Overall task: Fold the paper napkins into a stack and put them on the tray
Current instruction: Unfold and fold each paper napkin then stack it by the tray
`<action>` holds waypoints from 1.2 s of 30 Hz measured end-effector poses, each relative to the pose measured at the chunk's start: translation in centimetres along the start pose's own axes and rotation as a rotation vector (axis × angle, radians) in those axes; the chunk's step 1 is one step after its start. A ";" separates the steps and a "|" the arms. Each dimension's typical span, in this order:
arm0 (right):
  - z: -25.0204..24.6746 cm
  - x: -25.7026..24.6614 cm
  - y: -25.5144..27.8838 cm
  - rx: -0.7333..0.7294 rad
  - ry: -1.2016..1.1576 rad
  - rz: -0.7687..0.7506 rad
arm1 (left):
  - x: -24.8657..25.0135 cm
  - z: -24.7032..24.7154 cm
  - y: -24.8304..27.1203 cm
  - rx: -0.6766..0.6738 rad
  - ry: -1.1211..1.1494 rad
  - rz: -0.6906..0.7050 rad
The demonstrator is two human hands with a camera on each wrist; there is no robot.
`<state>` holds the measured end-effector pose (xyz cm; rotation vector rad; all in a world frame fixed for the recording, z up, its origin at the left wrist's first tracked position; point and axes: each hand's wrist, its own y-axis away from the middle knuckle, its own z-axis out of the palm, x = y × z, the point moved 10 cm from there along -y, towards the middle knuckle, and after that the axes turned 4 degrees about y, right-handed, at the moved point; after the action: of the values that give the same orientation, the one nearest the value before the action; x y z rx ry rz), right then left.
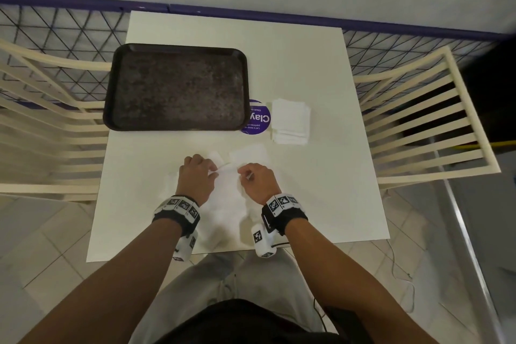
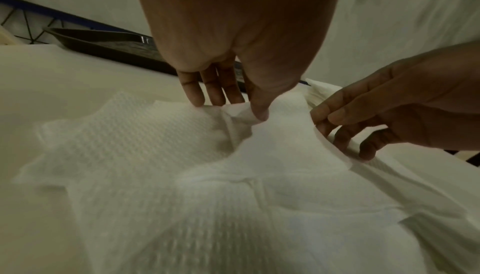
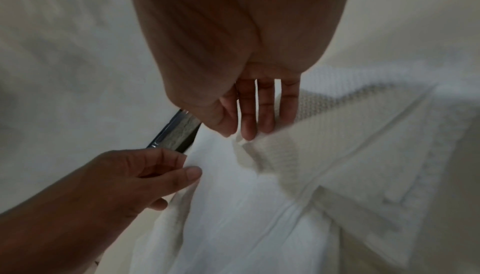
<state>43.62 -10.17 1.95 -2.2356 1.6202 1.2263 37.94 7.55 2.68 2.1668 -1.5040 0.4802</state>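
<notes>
Both hands (image 1: 195,173) (image 1: 255,179) pinch napkin (image 1: 223,195) nr tray (image 1: 178,49).

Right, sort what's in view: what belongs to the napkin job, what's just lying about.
Job:
- napkin pinched by left hand and right hand
- loose napkins on the table
- folded stack
- tray, nothing on it

Lying about:
- purple sticker
- chairs
- fence
</notes>
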 end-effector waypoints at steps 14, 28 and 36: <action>-1.6 -1.1 -0.7 0.040 -0.458 0.165 | 0.2 -4.8 1.4 0.060 0.612 -0.256; -2.4 -3.8 -0.1 0.000 -0.443 0.036 | -2.3 -4.1 2.9 0.111 0.927 -0.322; -2.9 -4.6 0.6 0.009 -0.527 0.045 | -1.8 -3.3 3.8 0.087 1.290 -0.510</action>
<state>44.18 -8.52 7.11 -1.6718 1.4581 1.6351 33.70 9.62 5.13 1.5375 -0.2216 1.3719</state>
